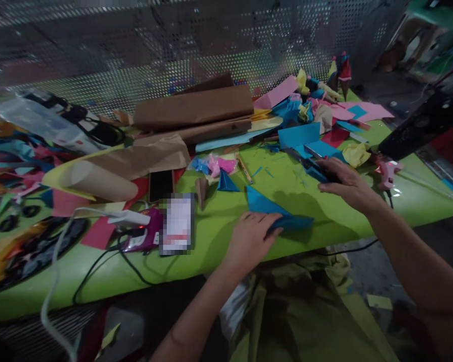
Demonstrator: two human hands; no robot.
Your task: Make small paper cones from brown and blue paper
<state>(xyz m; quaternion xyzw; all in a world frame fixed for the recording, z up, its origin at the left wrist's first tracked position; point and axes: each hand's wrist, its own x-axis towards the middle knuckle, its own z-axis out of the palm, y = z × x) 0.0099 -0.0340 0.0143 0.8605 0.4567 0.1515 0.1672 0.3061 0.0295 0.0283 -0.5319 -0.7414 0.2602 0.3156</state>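
Observation:
My left hand (253, 236) rests at the front of the green table, its fingers closed on a folded piece of blue paper (266, 201). One corner of the paper stands up and another part spreads to the right. My right hand (345, 183) is raised to the right of it, wrapped round dark scissors (312, 168) whose blades point to the far left. A small folded blue paper cone (227, 182) stands beyond my left hand, beside a brown paper cone (201, 192). A pencil (244, 169) and thin blue offcuts lie between the hands and the paper pile.
Brown paper (196, 108) is stacked at the back, near a pile of crumpled coloured paper (305, 108). At left are a phone with a lit screen (178, 223), a dark phone (161, 186) and a purple power strip (145, 234) with cables. A pink glue gun (387, 173) stands at right.

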